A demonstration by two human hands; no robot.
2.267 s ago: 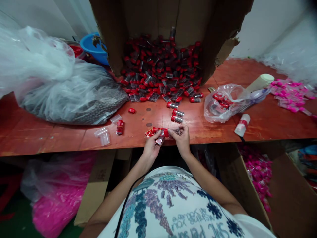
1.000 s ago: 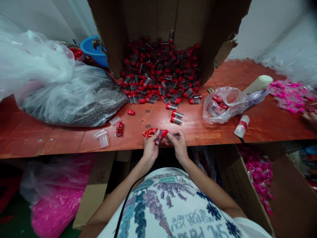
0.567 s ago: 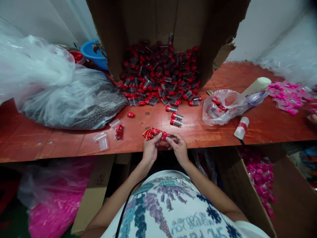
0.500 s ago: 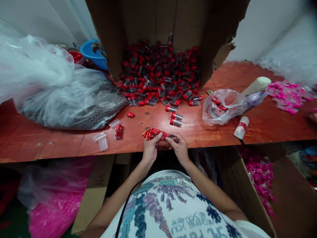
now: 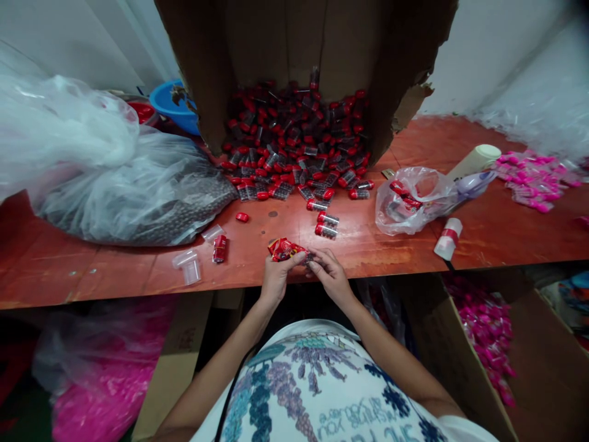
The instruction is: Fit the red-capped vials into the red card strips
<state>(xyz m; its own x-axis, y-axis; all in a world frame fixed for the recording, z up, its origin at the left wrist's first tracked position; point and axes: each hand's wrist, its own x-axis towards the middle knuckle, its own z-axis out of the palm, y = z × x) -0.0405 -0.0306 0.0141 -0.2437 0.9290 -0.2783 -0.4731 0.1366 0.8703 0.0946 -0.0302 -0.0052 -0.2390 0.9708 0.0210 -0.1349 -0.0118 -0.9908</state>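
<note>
My left hand (image 5: 276, 280) is closed on a small stack of red printed labels (image 5: 281, 248) at the near edge of the red table (image 5: 115, 264). My right hand (image 5: 330, 275) pinches a small red-capped clear vial (image 5: 307, 256), pressed against the labels. The two hands meet at the fingertips. Two more red-capped vials (image 5: 326, 224) lie just beyond them. A big heap of such vials (image 5: 294, 144) spills out of a cardboard box (image 5: 304, 43) at the back.
A large clear bag of dark beads (image 5: 115, 178) fills the left. Empty clear vials (image 5: 188, 267) and one labelled vial (image 5: 219, 248) lie left of my hands. A small bag of vials (image 5: 409, 199), a white roll (image 5: 473, 161) and pink vials (image 5: 534, 178) sit right. Boxes of pink items (image 5: 483, 319) stand under the table.
The hands have drawn closer together and the red cap that showed between them is now mostly covered by the fingers. The view has tilted slightly.
</note>
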